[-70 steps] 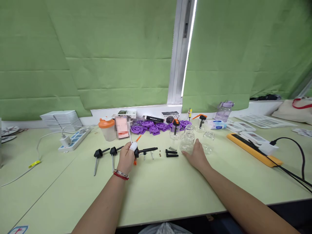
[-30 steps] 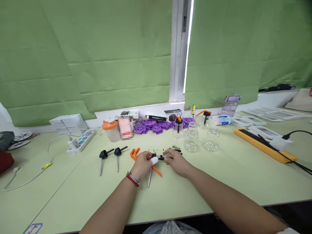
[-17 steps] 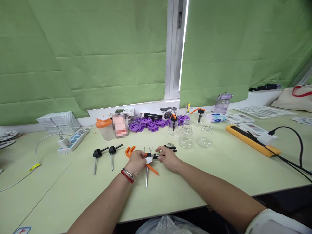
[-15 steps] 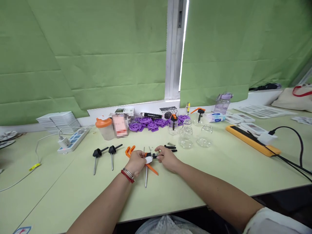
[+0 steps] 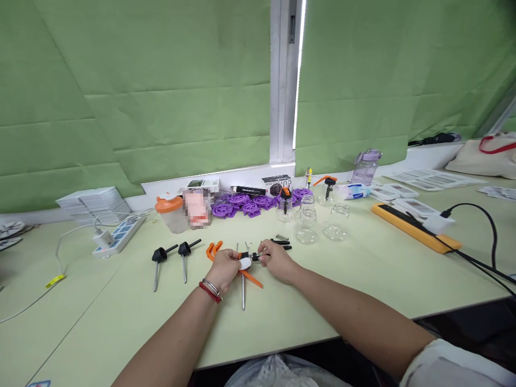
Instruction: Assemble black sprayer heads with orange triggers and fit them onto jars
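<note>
My left hand (image 5: pixel 227 267) is closed around a small black-and-orange part (image 5: pixel 243 256) with a white piece beside its thumb. From the right, my right hand (image 5: pixel 276 260) pinches the black end of that same part with thumb and fingertips; fine details there are too small to make out. Beneath the hands, an orange lever (image 5: pixel 252 279) and a metal rod (image 5: pixel 243 294) stick out toward me. More orange curved levers (image 5: pixel 213 249) show behind the left hand. A spring (image 5: pixel 282 237) and black sticks (image 5: pixel 286 246) lie just past the right hand.
Two black cone-shaped parts with rods (image 5: pixel 160 256) lie to the left. Glass jars (image 5: pixel 306 232) stand behind the right hand, with purple parts (image 5: pixel 237 205) and an orange-lidded cup (image 5: pixel 169 212) at the back. A yellow power strip (image 5: pixel 415 228) lies at right.
The camera view has shifted slightly. Both hands keep their hold on the part, with the right fingers a touch farther along its end.
</note>
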Motion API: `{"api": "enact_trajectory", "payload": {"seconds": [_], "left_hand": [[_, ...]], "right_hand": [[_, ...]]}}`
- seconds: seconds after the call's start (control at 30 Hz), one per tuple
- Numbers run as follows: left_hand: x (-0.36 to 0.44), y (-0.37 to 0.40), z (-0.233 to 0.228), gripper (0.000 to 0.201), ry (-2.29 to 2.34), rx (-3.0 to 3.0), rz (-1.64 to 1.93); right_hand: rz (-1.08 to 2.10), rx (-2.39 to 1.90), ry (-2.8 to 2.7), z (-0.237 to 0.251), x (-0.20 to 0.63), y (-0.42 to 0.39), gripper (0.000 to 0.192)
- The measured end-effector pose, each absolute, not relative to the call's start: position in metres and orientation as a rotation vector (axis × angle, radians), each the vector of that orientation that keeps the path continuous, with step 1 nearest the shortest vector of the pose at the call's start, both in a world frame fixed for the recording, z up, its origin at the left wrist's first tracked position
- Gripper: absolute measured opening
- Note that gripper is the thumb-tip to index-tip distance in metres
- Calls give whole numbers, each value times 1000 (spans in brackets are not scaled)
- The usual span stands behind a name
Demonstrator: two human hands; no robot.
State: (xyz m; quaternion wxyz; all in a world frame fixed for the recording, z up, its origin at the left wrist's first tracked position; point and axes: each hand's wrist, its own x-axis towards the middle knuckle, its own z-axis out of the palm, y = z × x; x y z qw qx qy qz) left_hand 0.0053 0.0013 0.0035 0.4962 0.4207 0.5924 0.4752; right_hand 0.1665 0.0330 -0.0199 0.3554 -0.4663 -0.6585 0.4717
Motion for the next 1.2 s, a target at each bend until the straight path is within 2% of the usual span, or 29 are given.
{"api": "enact_trajectory", "payload": {"seconds": [1.0,1.2], "left_hand": [[1,3,6,26,1494,953,1108],[2,5,6,16,1572,949,1023]], "right_hand": [[1233,-1180,-1696,-22,165,37,12],[1222,-1185,-1703,-23,166,37,10]]}}
